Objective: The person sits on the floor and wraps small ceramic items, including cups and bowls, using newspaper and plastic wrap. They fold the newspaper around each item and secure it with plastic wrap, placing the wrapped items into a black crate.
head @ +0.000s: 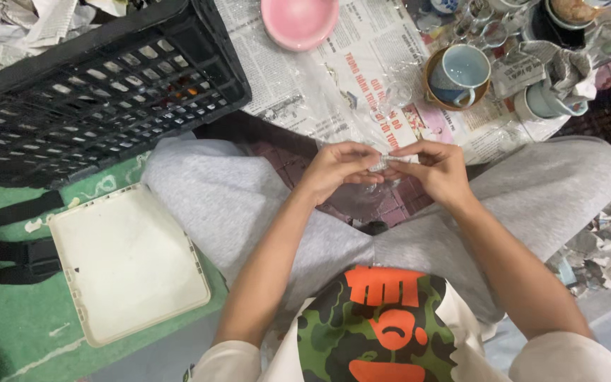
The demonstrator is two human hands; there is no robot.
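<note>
1. Clear glass piece (385, 164) sits pinched between both hands above the person's lap.
2. Left hand (337, 170) grips its near end.
3. Right hand (436, 170) grips the other end.
4. Newspaper (348, 78) beyond carries a pink bowl (300, 21) and a blue mug (461, 71).
5. Black crate (93, 92) stands further left.

Small clear glass piece (383, 164), see-through, shape hard to tell, pinched between the fingertips of both hands. Left hand (337, 170) grips its left side, right hand (436, 170) its right side, thumbs on top. Its lower part shows below the grip, over the gap between the knees.
</note>
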